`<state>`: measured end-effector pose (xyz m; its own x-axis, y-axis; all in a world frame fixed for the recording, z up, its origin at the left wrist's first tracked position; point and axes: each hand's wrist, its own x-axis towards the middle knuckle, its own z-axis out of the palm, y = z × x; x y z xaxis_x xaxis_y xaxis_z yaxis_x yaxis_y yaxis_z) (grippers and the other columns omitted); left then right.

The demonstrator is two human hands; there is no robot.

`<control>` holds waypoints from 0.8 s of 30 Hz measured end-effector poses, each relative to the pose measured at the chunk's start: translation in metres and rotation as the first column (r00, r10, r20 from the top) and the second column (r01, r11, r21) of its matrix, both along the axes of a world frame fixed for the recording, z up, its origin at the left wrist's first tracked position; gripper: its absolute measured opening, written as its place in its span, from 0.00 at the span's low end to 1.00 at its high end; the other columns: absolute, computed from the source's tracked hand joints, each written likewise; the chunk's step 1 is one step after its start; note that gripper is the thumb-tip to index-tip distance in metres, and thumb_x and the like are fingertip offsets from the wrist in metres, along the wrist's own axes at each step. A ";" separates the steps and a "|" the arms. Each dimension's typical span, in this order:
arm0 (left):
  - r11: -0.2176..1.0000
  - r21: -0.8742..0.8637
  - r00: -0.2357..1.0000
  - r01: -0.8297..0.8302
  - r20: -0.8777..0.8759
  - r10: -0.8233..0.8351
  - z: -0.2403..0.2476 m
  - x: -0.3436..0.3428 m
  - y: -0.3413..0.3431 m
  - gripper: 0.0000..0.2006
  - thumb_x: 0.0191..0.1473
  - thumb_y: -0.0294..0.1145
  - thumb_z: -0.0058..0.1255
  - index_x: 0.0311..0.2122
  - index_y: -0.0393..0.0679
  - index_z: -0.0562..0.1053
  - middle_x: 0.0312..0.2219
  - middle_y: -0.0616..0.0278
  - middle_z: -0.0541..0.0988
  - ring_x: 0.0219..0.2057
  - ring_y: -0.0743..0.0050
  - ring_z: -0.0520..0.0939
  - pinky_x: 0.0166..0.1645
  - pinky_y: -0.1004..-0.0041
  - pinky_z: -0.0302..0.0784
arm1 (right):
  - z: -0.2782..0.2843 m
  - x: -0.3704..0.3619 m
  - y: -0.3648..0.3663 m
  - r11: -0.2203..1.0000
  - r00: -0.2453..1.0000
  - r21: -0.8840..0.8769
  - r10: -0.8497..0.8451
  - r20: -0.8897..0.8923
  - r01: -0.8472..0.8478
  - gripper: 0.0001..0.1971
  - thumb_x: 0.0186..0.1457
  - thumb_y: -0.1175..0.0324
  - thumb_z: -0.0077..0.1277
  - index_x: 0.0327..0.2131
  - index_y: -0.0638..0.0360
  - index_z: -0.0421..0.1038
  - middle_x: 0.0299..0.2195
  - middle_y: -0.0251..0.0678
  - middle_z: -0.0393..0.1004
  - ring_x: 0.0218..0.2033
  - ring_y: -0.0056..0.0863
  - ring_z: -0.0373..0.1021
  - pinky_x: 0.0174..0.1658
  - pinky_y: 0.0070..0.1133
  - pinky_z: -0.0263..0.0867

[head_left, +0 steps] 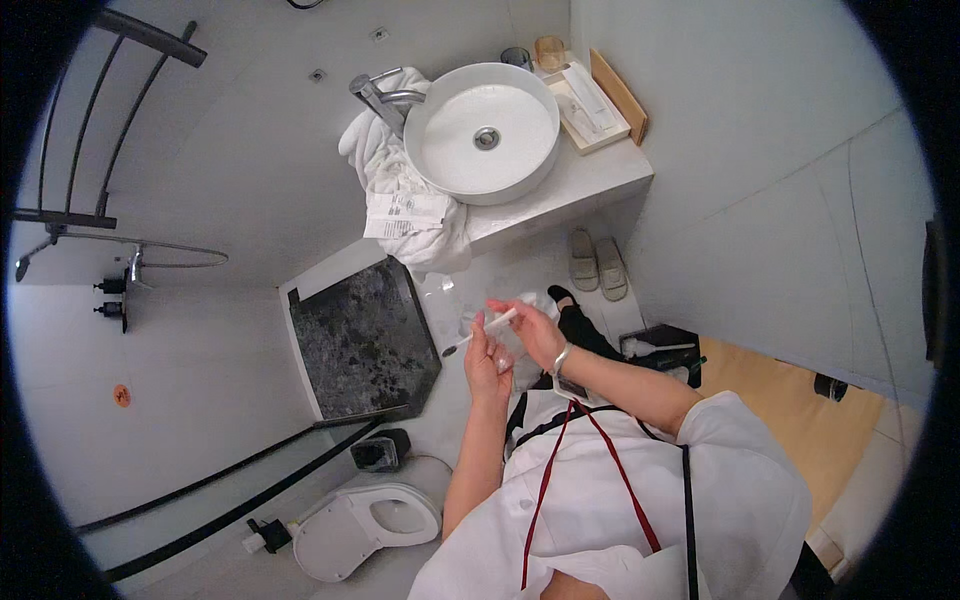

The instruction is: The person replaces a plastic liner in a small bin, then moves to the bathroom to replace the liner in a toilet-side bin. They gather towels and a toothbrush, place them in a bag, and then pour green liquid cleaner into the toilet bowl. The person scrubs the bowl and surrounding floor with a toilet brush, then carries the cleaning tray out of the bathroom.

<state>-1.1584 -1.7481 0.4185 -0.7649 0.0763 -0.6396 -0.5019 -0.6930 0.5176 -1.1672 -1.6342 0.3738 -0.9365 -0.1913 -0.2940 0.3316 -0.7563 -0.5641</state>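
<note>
A thin white stick (483,331) is held between both hands, left hand (487,362) and right hand (535,330), below the round white basin (482,133).

Round basin (487,135): glossy white ceramic. Tap (378,95): polished metal. Countertop (600,180): smooth pale stone, matt. Towel (385,165): soft white cloth. Shower floor (365,340): dark speckled stone, rough-looking. Toilet (365,520): glossy white ceramic. Tray (618,95): wood edge. Slender stick (482,332) held in both hands: smooth white plastic. Wrapper (525,340): clear thin film.
</note>
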 end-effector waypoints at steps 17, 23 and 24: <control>0.944 -0.286 0.930 -0.163 0.276 0.244 -0.014 -0.033 -0.040 0.18 0.57 0.49 0.41 0.36 0.42 0.71 0.12 0.75 0.57 0.10 0.86 0.52 0.13 0.80 0.46 | -0.077 -0.243 0.203 0.122 0.872 0.901 -0.334 -0.358 0.417 0.12 0.55 0.68 0.45 0.42 0.62 0.66 0.34 0.42 0.74 0.33 0.32 0.72 0.37 0.25 0.67; 0.938 -0.301 0.912 -0.172 0.312 0.267 -0.018 -0.052 -0.023 0.18 0.58 0.47 0.40 0.36 0.41 0.72 0.11 0.76 0.56 0.10 0.87 0.52 0.13 0.81 0.46 | -0.116 -0.345 0.301 -0.561 0.981 0.818 -0.194 0.020 -0.128 0.34 0.44 0.64 0.54 0.54 0.58 0.51 0.48 0.49 0.64 0.52 0.42 0.59 0.55 0.32 0.56; 0.935 -0.308 0.909 -0.174 0.315 0.273 -0.019 -0.055 -0.021 0.18 0.58 0.47 0.40 0.36 0.41 0.72 0.11 0.76 0.56 0.10 0.87 0.52 0.13 0.81 0.46 | -0.118 -0.348 0.307 -0.528 0.980 0.833 -0.178 0.084 -0.167 0.32 0.44 0.64 0.53 0.53 0.59 0.52 0.47 0.50 0.65 0.51 0.43 0.61 0.53 0.33 0.58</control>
